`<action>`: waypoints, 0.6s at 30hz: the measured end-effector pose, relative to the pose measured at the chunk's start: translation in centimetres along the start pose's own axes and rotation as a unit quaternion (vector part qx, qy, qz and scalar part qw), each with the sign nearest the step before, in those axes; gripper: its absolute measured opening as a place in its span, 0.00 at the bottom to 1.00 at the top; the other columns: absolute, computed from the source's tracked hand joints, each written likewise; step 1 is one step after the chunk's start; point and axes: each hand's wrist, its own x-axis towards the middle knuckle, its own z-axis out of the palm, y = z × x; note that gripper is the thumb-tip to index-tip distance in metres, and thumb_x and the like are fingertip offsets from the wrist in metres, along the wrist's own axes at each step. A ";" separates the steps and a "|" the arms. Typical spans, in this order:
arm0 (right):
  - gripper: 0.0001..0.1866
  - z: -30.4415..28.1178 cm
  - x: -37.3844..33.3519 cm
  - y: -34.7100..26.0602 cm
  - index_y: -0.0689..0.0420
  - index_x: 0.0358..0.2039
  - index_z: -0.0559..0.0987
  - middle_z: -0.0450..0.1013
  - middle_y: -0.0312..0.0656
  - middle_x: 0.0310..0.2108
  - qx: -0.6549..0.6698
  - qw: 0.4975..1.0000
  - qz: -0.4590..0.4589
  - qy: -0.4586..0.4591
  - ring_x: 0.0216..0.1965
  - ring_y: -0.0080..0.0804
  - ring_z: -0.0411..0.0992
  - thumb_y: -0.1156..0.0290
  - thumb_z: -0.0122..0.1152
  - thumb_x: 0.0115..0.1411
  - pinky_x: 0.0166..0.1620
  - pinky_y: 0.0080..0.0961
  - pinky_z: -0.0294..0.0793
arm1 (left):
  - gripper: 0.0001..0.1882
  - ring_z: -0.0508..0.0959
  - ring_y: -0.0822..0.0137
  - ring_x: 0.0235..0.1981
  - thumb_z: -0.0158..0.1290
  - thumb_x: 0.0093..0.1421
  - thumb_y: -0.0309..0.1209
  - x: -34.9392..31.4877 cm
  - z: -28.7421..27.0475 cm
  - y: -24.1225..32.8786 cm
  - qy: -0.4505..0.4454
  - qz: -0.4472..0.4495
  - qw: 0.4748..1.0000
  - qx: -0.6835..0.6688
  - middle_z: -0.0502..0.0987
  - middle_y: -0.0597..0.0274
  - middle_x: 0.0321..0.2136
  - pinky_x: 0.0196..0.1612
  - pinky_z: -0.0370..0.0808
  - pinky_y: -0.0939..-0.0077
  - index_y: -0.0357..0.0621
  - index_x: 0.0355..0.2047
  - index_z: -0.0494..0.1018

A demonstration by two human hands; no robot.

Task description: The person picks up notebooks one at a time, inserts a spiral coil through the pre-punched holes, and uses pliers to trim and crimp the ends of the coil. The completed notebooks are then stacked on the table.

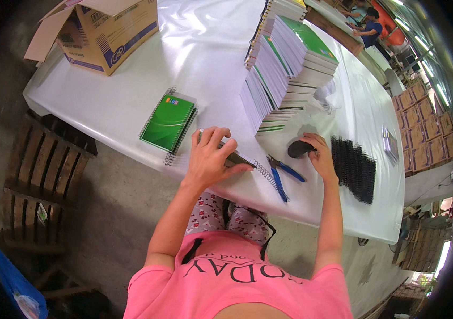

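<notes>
My left hand [209,159] grips a notebook [235,158] held edge-on near the table's front edge. A thin wire spiral coil [269,178] sticks out from the notebook's end toward the right. In my right hand [319,158] is a dark, rounded object [298,149], its kind unclear, with the fingers closed at its right side. Between my hands lie cutting pliers [288,169] with blue handles, beside the coil. A heap of black spiral coils [353,170] rests just right of my right hand. Green spiral-bound notebooks [168,122] are stacked left of my left hand.
Tall stacks of notebooks [285,74] without coils stand at the table's far middle. An open cardboard box [107,40] sits far left on the white-covered table [210,69]. A wooden bench [51,170] is at left; stacked cartons [423,125] and other people [369,29] are beyond, right.
</notes>
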 end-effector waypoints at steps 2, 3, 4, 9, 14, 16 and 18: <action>0.23 0.6 -0.2 0.5 0.55 0.38 0.81 0.76 0.45 0.43 0.101 0.993 0.041 0.040 0.46 0.38 0.74 0.88 0.51 0.42 0.49 0.29 0.71 | 0.29 0.66 0.54 0.45 0.66 0.36 0.55 0.0 0.1 0.0 -0.007 -0.002 1.000 -0.024 0.69 0.59 0.41 0.48 0.60 0.56 0.46 0.26 0.69; 0.21 1.2 0.1 -0.6 0.57 0.37 0.81 0.77 0.45 0.40 0.218 0.973 0.059 0.048 0.44 0.36 0.75 0.88 0.52 0.42 0.48 0.29 0.72 | 0.29 0.66 0.53 0.46 0.66 0.35 0.55 -0.1 0.1 -0.2 -0.010 -0.007 0.999 -0.030 0.69 0.59 0.42 0.49 0.60 0.55 0.46 0.25 0.68; 0.19 2.1 0.2 -3.2 0.58 0.35 0.82 0.78 0.45 0.37 0.332 0.938 0.081 0.054 0.41 0.35 0.76 0.87 0.53 0.42 0.46 0.28 0.72 | 0.29 0.66 0.53 0.46 0.66 0.36 0.56 -0.2 0.0 -0.4 -0.003 -0.012 0.999 -0.032 0.69 0.59 0.42 0.51 0.59 0.53 0.46 0.25 0.69; 0.11 5.1 2.0 -10.9 0.63 0.30 0.82 0.79 0.46 0.30 0.307 0.950 0.025 -0.047 0.35 0.30 0.76 0.85 0.55 0.46 0.41 0.23 0.73 | 0.30 0.65 0.48 0.48 0.67 0.34 0.54 -0.1 -0.1 -0.6 0.006 -0.010 0.997 -0.071 0.68 0.55 0.44 0.56 0.58 0.46 0.44 0.24 0.68; 0.10 5.1 3.2 -10.3 0.63 0.30 0.82 0.79 0.44 0.29 0.464 0.884 -0.008 -0.060 0.33 0.28 0.76 0.85 0.58 0.45 0.39 0.23 0.74 | 0.30 0.64 0.48 0.49 0.68 0.34 0.53 0.6 0.4 -1.2 0.015 0.014 0.996 -0.083 0.66 0.53 0.46 0.57 0.58 0.46 0.44 0.23 0.67; 0.11 5.0 4.0 -10.3 0.62 0.30 0.82 0.79 0.42 0.29 0.321 0.944 0.033 -0.065 0.33 0.26 0.76 0.86 0.57 0.45 0.38 0.21 0.73 | 0.30 0.64 0.47 0.50 0.68 0.33 0.53 0.5 0.7 -1.2 0.016 0.019 0.995 -0.094 0.66 0.53 0.46 0.57 0.58 0.45 0.44 0.22 0.67; 0.12 4.6 4.4 -10.3 0.61 0.30 0.82 0.79 0.42 0.29 0.260 0.960 0.073 -0.070 0.32 0.26 0.75 0.86 0.57 0.45 0.38 0.20 0.72 | 0.30 0.63 0.47 0.51 0.68 0.33 0.53 0.6 1.0 -1.3 0.020 0.015 0.995 -0.096 0.65 0.53 0.47 0.58 0.57 0.45 0.44 0.22 0.66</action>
